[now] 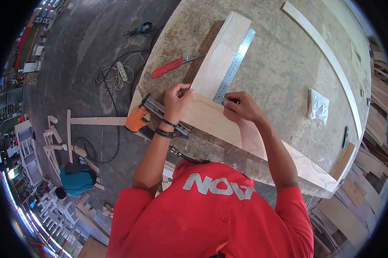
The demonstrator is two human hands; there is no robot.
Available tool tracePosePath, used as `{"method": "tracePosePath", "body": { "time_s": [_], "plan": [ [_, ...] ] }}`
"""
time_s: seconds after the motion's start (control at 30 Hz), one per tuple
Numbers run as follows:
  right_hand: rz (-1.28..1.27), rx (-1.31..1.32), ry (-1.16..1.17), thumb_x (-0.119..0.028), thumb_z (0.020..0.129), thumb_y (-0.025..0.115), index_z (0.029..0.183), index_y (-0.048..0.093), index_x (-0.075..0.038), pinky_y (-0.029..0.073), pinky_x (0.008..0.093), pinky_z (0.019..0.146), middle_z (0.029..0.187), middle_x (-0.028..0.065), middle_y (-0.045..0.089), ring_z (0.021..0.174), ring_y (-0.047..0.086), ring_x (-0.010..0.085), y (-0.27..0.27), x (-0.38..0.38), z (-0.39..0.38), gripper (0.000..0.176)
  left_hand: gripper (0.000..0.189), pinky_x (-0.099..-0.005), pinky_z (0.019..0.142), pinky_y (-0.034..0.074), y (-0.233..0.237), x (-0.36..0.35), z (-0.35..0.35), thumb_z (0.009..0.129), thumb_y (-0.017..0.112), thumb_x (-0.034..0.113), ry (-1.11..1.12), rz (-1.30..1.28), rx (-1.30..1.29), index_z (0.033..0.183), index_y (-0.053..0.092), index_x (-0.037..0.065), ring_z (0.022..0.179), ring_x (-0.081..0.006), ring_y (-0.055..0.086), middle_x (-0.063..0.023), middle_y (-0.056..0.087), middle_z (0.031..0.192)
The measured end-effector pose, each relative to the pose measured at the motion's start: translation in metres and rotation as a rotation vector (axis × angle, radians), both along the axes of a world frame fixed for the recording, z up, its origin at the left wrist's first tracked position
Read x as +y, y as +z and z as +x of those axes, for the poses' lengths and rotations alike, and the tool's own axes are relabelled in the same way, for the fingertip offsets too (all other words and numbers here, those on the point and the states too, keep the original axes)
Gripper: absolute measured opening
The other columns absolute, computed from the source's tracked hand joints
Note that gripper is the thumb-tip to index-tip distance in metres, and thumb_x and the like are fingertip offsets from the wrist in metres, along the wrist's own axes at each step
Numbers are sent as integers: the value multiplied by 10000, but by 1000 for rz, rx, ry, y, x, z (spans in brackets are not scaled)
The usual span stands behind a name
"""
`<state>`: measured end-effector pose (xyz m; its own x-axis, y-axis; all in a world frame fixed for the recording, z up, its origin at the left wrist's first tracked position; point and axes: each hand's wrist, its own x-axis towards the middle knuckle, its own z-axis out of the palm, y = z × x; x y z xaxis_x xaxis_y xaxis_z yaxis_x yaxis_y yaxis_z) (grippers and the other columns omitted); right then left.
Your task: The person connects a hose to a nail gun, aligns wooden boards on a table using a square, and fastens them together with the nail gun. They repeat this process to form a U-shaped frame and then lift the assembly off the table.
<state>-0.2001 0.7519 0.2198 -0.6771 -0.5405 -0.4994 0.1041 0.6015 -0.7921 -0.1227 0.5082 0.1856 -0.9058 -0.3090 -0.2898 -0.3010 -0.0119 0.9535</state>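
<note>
Two pale wooden boards meet at a corner: the upright-running board [224,53] and the long board [215,118] along the bench's near edge. At that corner, my left hand [177,103] is closed, thumb and fingers pinching the wood. A steel ruler [236,64] lies along the right side of the first board. My right hand [244,107] is closed at the ruler's lower end, its fingers round a small dark piece I cannot make out. Beneath my left wrist lies an orange and black nail gun [137,119].
A red-handled saw [168,68] lies left of the boards on the worktable [280,64]. To the right are a plastic bag [318,106] and a long strip [331,56]. A power strip [122,72] and cables lie on the floor. A person [77,178] crouches at lower left.
</note>
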Motion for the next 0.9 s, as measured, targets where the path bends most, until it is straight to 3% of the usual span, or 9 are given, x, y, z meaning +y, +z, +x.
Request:
{"method": "tracePosePath", "body": {
  "time_s": [0.2,0.27,0.53,0.6,0.63,0.7,0.8,0.83,0.9],
  "plan": [
    [-59,37,-25,-202,871,679,1094,672,74,492,325,776,885,131,701,828,611,156,-11,3,3,355,212,-228,614,458,-2,1,0,865,670,57,-1,-42,25,1056,667,-34,680,-47,569,-10,660,796],
    [-52,25,-27,-177,865,659,1072,670,67,504,344,801,894,205,695,837,648,197,-5,1,2,321,217,-229,614,457,-2,1,0,862,671,58,-10,-67,20,1060,666,-31,682,-47,568,-9,660,799],
    [-80,98,-65,-183,873,667,1091,664,82,501,347,775,886,167,705,813,636,190,-15,17,-4,343,285,-247,611,483,-1,2,0,854,697,89,12,-183,86,1117,650,-9,700,-90,604,-67,698,891],
    [-90,174,-96,-186,877,670,1088,669,76,499,337,730,848,135,702,769,621,168,-15,32,-19,336,328,-315,759,508,15,6,3,848,707,119,5,-314,-17,1148,640,4,846,-174,648,-117,690,1037],
    [-64,96,-177,-188,884,670,1085,675,67,479,312,683,810,98,683,731,598,140,-8,38,-34,325,328,-315,759,508,14,5,6,848,707,119,8,-312,-16,1148,640,4,846,-174,648,-117,690,1037],
    [-44,77,-303,-200,890,673,1081,686,48,431,272,594,748,37,640,662,550,93,4,42,-65,314,415,-425,959,429,13,0,13,828,725,230,-89,-936,323,1180,637,29,1090,-263,596,-136,634,1207],
    [-26,196,-364,-238,876,693,1098,691,30,399,271,518,709,25,618,606,524,84,9,39,-121,348,552,-479,1073,312,44,4,30,794,730,356,-339,-1000,366,1236,616,46,1270,-345,472,-156,565,1331],
    [-17,269,-360,-258,871,695,1095,694,16,399,279,505,704,29,616,593,525,92,12,31,-138,354,552,-479,1073,312,51,5,35,794,730,356,-338,-1004,363,1236,616,46,1270,-345,472,-156,565,1331],
    [-11,340,-357,-279,867,697,1091,697,3,399,288,493,700,32,615,580,526,100,14,17,-168,361,694,-497,1107,269,60,5,41,750,737,459,-626,-1002,395,1292,581,56,1360,-325,385,-114,489,1436]
  ]
}}
